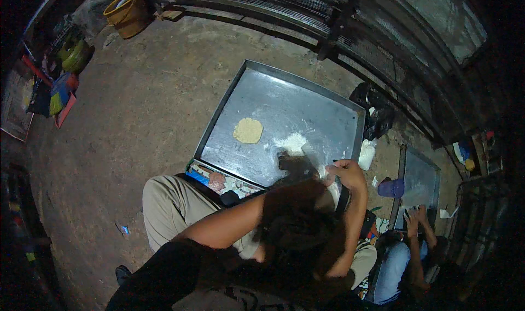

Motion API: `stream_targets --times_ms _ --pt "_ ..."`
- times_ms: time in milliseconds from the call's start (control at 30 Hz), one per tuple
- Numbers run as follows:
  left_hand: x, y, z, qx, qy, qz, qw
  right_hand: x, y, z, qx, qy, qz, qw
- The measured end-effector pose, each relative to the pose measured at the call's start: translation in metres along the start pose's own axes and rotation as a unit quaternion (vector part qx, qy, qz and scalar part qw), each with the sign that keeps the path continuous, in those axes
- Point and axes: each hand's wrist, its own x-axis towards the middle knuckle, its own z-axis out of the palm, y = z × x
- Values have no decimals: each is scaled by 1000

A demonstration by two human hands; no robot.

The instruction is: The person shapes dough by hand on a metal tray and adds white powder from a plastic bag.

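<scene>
A large square metal tray [229,106] with raised sides rests on the floor in front of my legs. On it lie a flat, roundish piece of pale dough [248,131] and a patch of white flour [293,143]. My right hand [349,174] is at the tray's near right corner, fingers bent and pinched together around something too small to make out. My left hand [321,183] is close beside it, in deep shadow, its fingers not clear. Something whitish [334,194] shows just below the hands. A dark shape hides part of my forearms.
Right of the tray are a black plastic bag [377,113], a white bag [367,154] and a purple container [390,188]. A co-worker's hands [414,219] are at another metal tray [420,174]. Far left stand a yellow bucket [127,16] and a green gas cylinder [75,54].
</scene>
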Motion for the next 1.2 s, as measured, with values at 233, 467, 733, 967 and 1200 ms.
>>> stream_targets --times_ms 233,467,733,967,1200 --pt "1 4 6 -106 156 5 982 3 9 8 17 -42 101 994" --pt "-10 -100 -19 401 175 167 884 -32 -42 2 -78 -150 24 985" --pt "15 -93 -39 239 313 -139 909 -19 -27 2 43 -153 77 984" --pt "20 -53 -45 207 257 -170 928 -31 -36 -5 -55 -122 121 984" --pt "18 -58 -52 167 280 -195 925 -18 -26 11 -57 -114 92 988"
